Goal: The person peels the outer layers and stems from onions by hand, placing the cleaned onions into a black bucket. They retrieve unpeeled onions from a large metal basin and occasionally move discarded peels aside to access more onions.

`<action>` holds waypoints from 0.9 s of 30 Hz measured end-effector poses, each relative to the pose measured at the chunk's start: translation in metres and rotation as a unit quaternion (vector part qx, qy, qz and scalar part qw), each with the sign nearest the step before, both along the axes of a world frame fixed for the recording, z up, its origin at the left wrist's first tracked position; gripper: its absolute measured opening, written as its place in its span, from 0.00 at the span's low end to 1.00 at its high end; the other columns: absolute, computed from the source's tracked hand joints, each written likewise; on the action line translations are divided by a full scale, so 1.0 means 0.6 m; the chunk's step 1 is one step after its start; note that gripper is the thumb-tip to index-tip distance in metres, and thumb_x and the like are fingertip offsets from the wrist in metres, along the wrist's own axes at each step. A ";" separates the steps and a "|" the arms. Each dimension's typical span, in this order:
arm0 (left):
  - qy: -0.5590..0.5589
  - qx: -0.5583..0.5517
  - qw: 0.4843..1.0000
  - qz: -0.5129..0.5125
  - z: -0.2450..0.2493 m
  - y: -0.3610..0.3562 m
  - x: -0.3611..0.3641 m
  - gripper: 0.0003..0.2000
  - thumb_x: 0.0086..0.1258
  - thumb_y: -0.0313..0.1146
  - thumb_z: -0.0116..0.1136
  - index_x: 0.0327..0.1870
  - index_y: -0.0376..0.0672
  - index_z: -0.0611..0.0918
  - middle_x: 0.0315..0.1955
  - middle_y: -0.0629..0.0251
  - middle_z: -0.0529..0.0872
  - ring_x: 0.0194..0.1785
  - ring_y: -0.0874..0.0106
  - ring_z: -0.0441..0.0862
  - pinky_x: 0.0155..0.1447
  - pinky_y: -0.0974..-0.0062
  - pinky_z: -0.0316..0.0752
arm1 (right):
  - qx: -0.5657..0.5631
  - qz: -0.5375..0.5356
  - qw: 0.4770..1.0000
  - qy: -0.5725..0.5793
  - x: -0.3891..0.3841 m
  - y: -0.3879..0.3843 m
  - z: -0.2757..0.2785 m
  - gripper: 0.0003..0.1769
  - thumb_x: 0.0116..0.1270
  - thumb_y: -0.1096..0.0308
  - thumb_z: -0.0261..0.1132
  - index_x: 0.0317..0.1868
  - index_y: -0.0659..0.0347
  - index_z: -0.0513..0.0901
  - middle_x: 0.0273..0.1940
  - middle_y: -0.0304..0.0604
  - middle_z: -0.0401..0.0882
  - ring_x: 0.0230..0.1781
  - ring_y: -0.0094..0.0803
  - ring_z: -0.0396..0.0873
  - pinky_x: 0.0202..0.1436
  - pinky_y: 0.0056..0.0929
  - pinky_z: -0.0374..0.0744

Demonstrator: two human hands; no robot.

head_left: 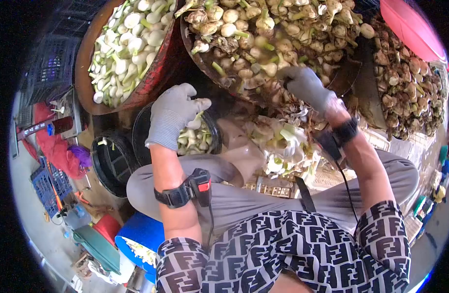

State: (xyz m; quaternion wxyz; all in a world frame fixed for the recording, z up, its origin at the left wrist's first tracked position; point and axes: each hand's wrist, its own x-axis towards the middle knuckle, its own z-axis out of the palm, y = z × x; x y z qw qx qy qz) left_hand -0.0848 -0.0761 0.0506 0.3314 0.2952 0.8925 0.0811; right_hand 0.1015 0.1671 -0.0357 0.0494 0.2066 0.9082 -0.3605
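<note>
Garlic (229,30) heaps up around my right hand (306,88), whose hidden fingers leave its grip impossible to tell. My left hand (171,115), thumb apart from fingers, hangs over a black bucket (142,134) holding paler bulbs (190,142); a red-sided tub (153,84) crowds it, and skins (280,146) litter the middle.

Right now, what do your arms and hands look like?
The left hand and right hand wear grey gloves; the left cuff looks ribbed. Each arm has a black strap: the left one carries a boxy black device with a red patch. A thin dark cable hangs by each arm. The short sleeves have a black-and-pale pattern of blocky F shapes.
</note>
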 end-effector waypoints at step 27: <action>0.045 0.315 0.944 -0.082 -0.138 0.109 0.100 0.31 0.51 0.34 0.67 0.57 0.41 0.67 0.50 0.50 0.74 0.55 0.55 0.72 0.58 0.65 0.67 | -0.175 0.005 0.983 0.058 -0.041 -0.021 -0.047 0.14 0.51 0.80 0.56 0.39 0.62 0.80 0.32 0.49 0.80 0.31 0.43 0.76 0.38 0.30 0.76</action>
